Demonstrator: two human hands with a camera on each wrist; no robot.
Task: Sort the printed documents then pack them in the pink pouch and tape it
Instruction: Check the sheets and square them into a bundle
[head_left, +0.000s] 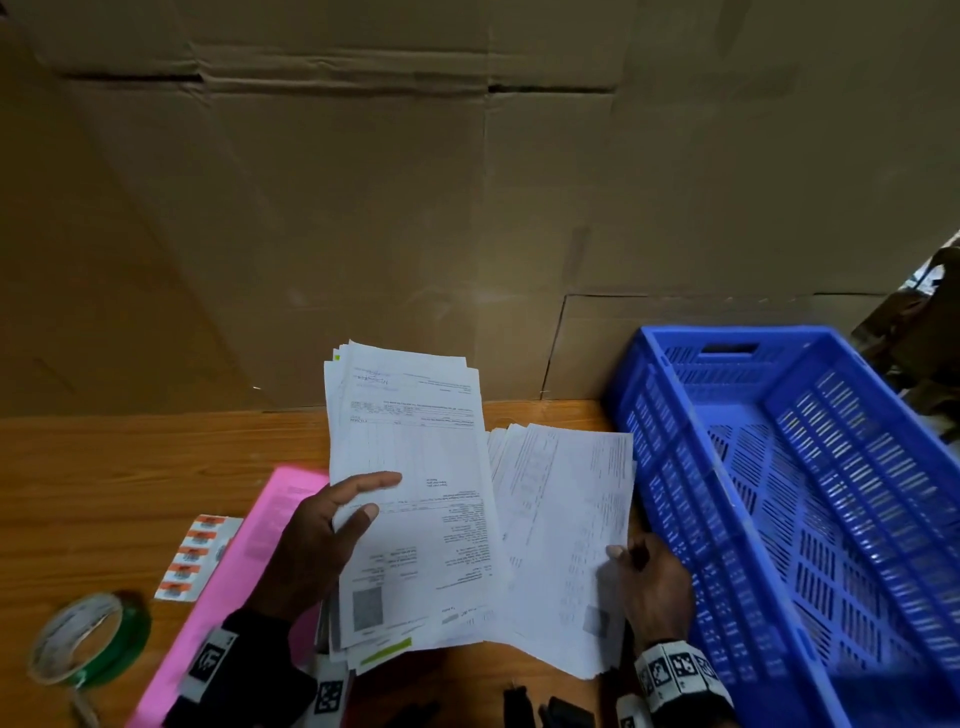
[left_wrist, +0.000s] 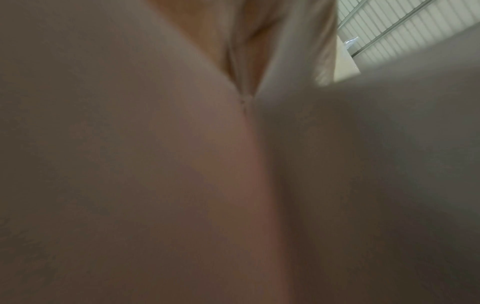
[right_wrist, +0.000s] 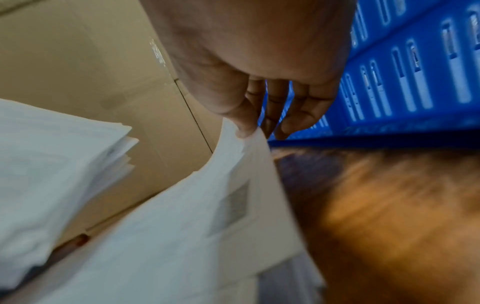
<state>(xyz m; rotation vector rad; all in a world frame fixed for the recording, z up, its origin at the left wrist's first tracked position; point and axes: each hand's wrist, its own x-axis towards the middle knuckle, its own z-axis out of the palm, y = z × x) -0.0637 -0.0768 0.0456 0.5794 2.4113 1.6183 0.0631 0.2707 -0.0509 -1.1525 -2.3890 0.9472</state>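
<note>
**Sorting sheets from the held stack onto the table pile**

The step in hand looks like sorting: one sheet at a time goes from the held stack to the pile on the table. To do it well, I would keep the held stack fanned only slightly so single sheets peel off, lay each sheet square on the pile, and keep both piles off the pouch so it stays free for packing.

At far left on the wooden table (head_left: 130, 467) lies a roll of clear tape (head_left: 85, 642) on a green core, glossy and round. Just beside it is a strip of labels (head_left: 195, 556), white with orange bands. Next comes the pink pouch (head_left: 244, 545), flat, smooth and matte, lying lengthwise with its right edge under the left hand and the papers.

The left hand (head_left: 317, 551) grips the held stack of printed documents (head_left: 415, 467), thumb curled over the top sheet; the sheets are thin white paper, their edges slightly staggered. The left wrist view shows only blurred pale surfaces.

To the right, a second pile of documents (head_left: 561, 519) lies on the table. The right hand (head_left: 649, 582) pinches its top sheet's edge between thumb and forefinger; the right wrist view shows the paper bowing up.

Furthest right stands a blue plastic crate (head_left: 675, 467), rigid with slotted walls. Brown cardboard (head_left: 363, 208), creased, backs the table.
</note>
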